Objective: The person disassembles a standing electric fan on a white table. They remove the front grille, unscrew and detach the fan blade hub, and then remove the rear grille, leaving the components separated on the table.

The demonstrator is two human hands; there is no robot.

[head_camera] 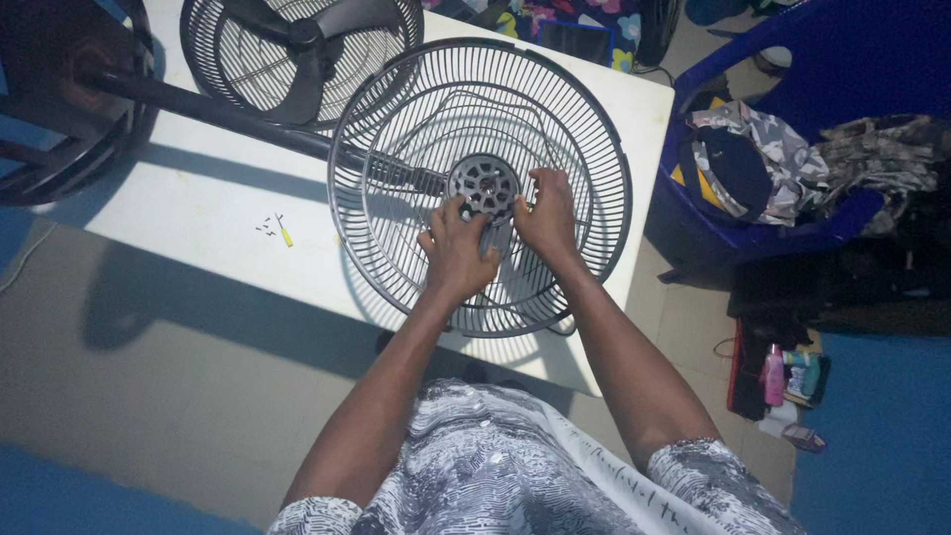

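A round grey wire fan guard (396, 119) lies on a white table (228, 238), bowl side up. At its middle sits a dark round hub (483, 184) with several holes. My left hand (456, 253) rests inside the guard with its fingers at the hub's lower left edge. My right hand (547, 213) touches the hub's right side, fingers curled against it. Both forearms reach in from the table's near edge.
A second guard with dark fan blades (297, 50) and a dark pole (198, 104) lie at the table's back left. A small yellow-handled screwdriver (284, 234) and loose screws (265, 229) sit left of the guard. A blue plastic chair (842, 59) heaped with clothes stands right.
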